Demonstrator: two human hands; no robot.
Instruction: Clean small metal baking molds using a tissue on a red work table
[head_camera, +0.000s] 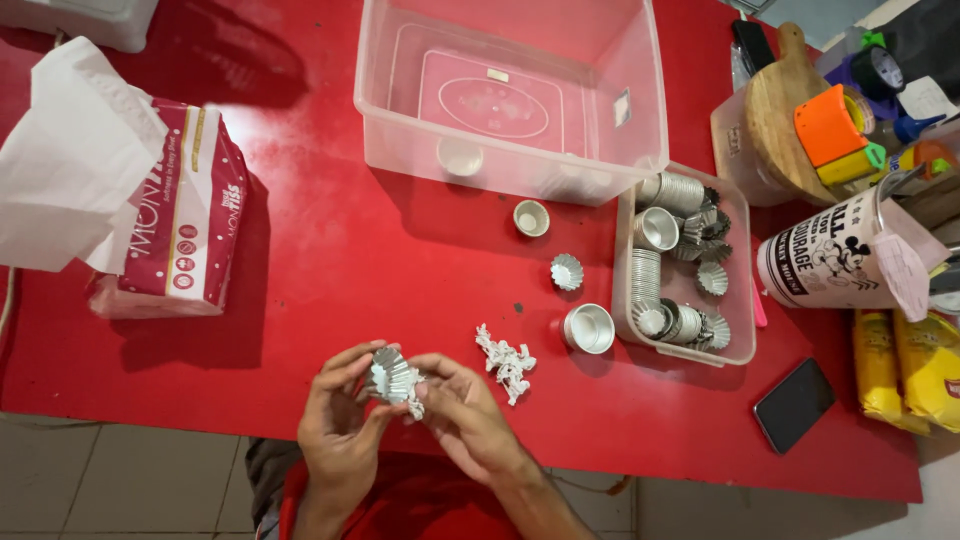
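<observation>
At the near edge of the red counter (330, 250) we hold a fluted foil cup (390, 377) between both hands, our left hand (340, 420) cupping it and our right hand (462, 412) pinching a scrap of white tissue (414, 406) against it. The cup lies tilted on its side, its mouth seemingly towards the left hand. A used tissue wad (507, 362) lies just beside us. Three cups stand loose mid-counter; many wait in the small tub (740, 300), so most work seems left
</observation>
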